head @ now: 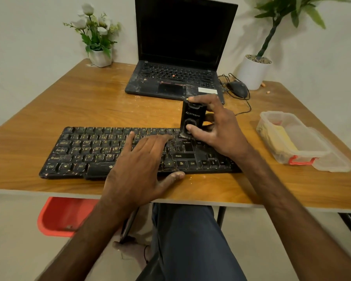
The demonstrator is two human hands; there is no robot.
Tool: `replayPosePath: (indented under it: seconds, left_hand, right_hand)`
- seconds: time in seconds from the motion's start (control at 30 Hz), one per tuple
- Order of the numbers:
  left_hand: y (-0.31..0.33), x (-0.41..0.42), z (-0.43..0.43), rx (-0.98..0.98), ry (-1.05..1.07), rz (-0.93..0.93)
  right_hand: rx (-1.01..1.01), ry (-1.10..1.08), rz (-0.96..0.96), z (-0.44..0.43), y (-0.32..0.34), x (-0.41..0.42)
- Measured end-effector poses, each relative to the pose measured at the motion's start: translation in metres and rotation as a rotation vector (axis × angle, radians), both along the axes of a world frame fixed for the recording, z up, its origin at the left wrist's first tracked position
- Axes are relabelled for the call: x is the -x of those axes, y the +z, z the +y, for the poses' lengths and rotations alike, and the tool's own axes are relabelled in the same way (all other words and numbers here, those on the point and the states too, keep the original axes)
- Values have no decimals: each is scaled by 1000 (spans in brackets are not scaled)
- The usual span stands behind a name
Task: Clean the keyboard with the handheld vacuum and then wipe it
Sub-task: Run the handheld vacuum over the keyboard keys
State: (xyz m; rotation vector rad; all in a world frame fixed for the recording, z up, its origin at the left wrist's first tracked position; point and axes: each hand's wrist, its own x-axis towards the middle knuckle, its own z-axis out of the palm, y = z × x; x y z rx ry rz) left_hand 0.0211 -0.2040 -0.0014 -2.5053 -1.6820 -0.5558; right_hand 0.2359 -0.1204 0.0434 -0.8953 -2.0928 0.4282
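Left hand flat on keyboard, fingers straight, spread over middle keys, thumb at front edge – grip holds nothing. Keyboard near front of desk, long axis left to right. Handheld vacuum upright on right-back keys, nozzle down. Right hand grip curled round vacuum body – thumb on its front. Behind: open laptop, mouse.
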Motion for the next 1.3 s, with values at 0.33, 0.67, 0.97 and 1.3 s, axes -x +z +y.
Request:
replayPosePath:
  seconds: [0.33, 0.67, 0.97, 1.3]
  left_hand:
    - [-2, -1, 0, -23, 4, 7]
    - [-2, -1, 0, -21, 12, 1]
    - [-1, -1, 0, -14, 9, 13]
    - [-2, 0, 1, 1, 7, 19]
  right_hand:
    - [50, 64, 82, -33, -9, -10]
    - [22, 24, 30, -7, -3, 5]
    - [-45, -32, -40, 5, -1, 16]
    - [8, -73, 43, -1, -7, 3]
